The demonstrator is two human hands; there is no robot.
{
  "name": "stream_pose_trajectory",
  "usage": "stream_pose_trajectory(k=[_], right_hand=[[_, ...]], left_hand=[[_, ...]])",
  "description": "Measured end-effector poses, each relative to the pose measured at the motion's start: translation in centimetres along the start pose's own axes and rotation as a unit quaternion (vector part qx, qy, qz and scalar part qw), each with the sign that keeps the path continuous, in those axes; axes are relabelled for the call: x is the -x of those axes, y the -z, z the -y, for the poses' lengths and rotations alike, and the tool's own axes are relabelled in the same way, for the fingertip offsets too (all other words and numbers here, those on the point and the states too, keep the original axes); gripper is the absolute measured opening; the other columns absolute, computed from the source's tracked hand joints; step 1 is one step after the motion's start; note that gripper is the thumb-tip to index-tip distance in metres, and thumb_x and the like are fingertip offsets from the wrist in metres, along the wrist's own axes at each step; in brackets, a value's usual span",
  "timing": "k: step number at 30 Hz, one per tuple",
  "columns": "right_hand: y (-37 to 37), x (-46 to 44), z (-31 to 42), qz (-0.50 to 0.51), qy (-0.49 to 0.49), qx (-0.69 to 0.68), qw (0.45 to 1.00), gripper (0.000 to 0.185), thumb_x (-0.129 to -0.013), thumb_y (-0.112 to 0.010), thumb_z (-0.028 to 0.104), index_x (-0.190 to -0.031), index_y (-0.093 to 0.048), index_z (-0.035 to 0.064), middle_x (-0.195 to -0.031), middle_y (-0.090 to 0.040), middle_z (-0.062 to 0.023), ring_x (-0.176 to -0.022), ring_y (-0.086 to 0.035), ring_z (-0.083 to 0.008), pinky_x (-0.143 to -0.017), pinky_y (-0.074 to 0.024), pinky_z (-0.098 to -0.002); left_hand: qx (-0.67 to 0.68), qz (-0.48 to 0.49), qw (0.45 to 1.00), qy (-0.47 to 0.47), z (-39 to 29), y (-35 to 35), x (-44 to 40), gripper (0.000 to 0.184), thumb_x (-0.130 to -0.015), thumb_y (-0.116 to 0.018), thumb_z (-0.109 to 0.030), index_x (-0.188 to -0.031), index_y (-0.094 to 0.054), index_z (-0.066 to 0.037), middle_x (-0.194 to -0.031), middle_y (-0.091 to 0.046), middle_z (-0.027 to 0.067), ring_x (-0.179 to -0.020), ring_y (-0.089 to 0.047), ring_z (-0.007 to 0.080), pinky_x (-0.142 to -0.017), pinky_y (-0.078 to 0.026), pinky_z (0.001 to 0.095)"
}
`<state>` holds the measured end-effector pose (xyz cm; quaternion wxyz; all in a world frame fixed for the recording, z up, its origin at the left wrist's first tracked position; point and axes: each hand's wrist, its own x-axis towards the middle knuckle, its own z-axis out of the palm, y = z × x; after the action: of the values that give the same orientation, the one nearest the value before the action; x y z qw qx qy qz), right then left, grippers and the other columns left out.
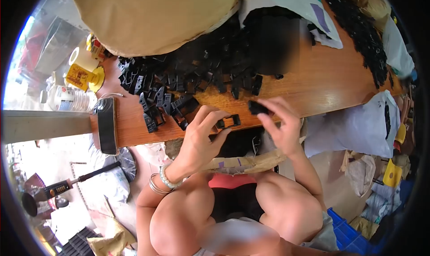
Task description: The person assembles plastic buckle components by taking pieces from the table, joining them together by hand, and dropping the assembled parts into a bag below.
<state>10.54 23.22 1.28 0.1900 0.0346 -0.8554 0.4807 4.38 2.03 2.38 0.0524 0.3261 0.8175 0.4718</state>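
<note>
My left hand, with bracelets at its wrist, pinches a small black plastic frame that has a rectangular opening. To the right of it, my right hand grips a dark black plastic part between thumb and fingers; its exact shape is hard to make out. The two parts are apart, held over the front edge of the wooden table. Beyond my hands lies a large heap of black plastic parts, and several looser ones sit nearer my left hand.
A phone lies at the table's left edge, near a plastic bottle and a yellow box. A large tan sack covers the back. More slender black pieces are spread far right. A white sack stands below them.
</note>
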Motion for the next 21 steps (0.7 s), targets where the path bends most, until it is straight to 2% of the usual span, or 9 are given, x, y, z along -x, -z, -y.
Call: stream_pose_trajectory(k=[3,6,8,10,14,17,18,20,21], right_hand=[[-1.5,-0.5,1.7,0.064,0.085,0.018,0.994,0.031,-0.075,-0.071,0.001,-0.106,-0.065,-0.0008,-0.091,-0.06,-0.0114,-0.081,-0.057,-0.027,-0.071,-0.0477,-0.0348],[-2.3,-0.8,1.3,0.067,0.083,0.023,0.994,0.032,-0.074,-0.072,0.001,-0.105,-0.065,-0.0014,-0.089,-0.059,-0.0107,-0.082,-0.055,-0.027,-0.07,-0.0466,-0.036],[-2.4,-0.8,1.5,0.07,0.067,0.008,0.995,0.031,-0.074,-0.072,0.001,-0.104,-0.066,-0.0016,-0.089,-0.059,-0.0103,-0.081,-0.055,-0.0263,-0.07,-0.0466,-0.0357],[-2.5,-0.8,1.6,0.075,0.061,-0.003,0.995,0.03,-0.073,-0.072,0.001,-0.103,-0.066,-0.0022,-0.088,-0.059,-0.0102,-0.08,-0.055,-0.026,-0.069,-0.0464,-0.0354],[-3.5,-0.5,1.2,0.086,0.143,0.081,0.983,0.033,-0.069,-0.072,-0.001,-0.102,-0.067,-0.0009,-0.091,-0.057,-0.0091,-0.079,-0.055,-0.0265,-0.069,-0.0461,-0.0366],[-4.2,-0.1,0.9,0.066,0.167,0.135,0.974,0.038,-0.068,-0.072,-0.002,-0.105,-0.067,0.0,-0.093,-0.057,-0.0094,-0.08,-0.055,-0.0269,-0.069,-0.046,-0.0382],[-4.4,0.0,1.0,0.068,0.169,0.133,0.974,0.038,-0.068,-0.072,-0.002,-0.105,-0.067,0.0,-0.093,-0.057,-0.0094,-0.08,-0.055,-0.0269,-0.069,-0.046,-0.0382],[-4.4,0.0,1.6,0.079,0.165,0.079,0.98,0.042,-0.069,-0.071,-0.001,-0.111,-0.065,0.0008,-0.096,-0.057,-0.0103,-0.082,-0.055,-0.0276,-0.071,-0.0463,-0.0383],[-4.2,-0.7,2.1,0.079,0.176,0.058,0.98,0.041,-0.076,-0.069,0.001,-0.117,-0.063,0.0014,-0.098,-0.058,-0.0116,-0.084,-0.057,-0.0271,-0.072,-0.0475,-0.036]], left_hand=[[0.19,0.038,0.97,0.149,0.3,-0.4,0.4,0.034,-0.081,-0.064,0.012,-0.112,-0.054,0.006,-0.103,-0.057,0.0091,-0.088,-0.063,0.0157,-0.073,-0.057,0.0248],[0.205,-0.014,0.97,0.127,0.4,-0.6,0.6,0.034,-0.076,-0.07,0.006,-0.108,-0.058,0.005,-0.099,-0.058,0.0127,-0.084,-0.063,0.022,-0.071,-0.057,0.0298],[0.212,-0.019,0.969,0.125,0.8,-0.5,1.2,0.036,-0.077,-0.069,0.006,-0.111,-0.058,0.005,-0.098,-0.058,0.0127,-0.085,-0.063,0.0211,-0.071,-0.057,0.0301],[0.182,0.026,0.977,0.11,1.1,-0.2,1.3,0.037,-0.081,-0.063,0.013,-0.117,-0.052,0.008,-0.099,-0.057,0.0093,-0.089,-0.065,0.0166,-0.075,-0.057,0.0272],[0.273,0.048,0.938,0.208,0.7,0.1,1.7,0.03,-0.089,-0.059,0.003,-0.119,-0.052,0.008,-0.09,-0.067,0.0123,-0.081,-0.069,0.0172,-0.071,-0.057,0.0278],[0.266,0.029,0.945,0.187,0.8,-0.1,2.0,0.033,-0.09,-0.063,-0.005,-0.118,-0.053,0.008,-0.078,-0.068,0.0131,-0.071,-0.069,0.0167,-0.064,-0.056,0.0267],[0.265,0.026,0.945,0.188,0.8,-0.1,2.0,0.033,-0.09,-0.063,-0.005,-0.118,-0.053,0.008,-0.078,-0.068,0.0131,-0.071,-0.069,0.0167,-0.064,-0.056,0.0267],[0.324,0.014,0.906,0.271,0.5,0.1,1.8,0.035,-0.09,-0.063,-0.008,-0.118,-0.052,0.009,-0.073,-0.067,0.0118,-0.07,-0.068,0.0155,-0.062,-0.055,0.0257],[0.341,0.017,0.904,0.258,0.7,-0.1,2.1,0.036,-0.09,-0.063,-0.006,-0.12,-0.049,0.007,-0.078,-0.066,0.0141,-0.068,-0.067,0.0151,-0.061,-0.054,0.0255]])
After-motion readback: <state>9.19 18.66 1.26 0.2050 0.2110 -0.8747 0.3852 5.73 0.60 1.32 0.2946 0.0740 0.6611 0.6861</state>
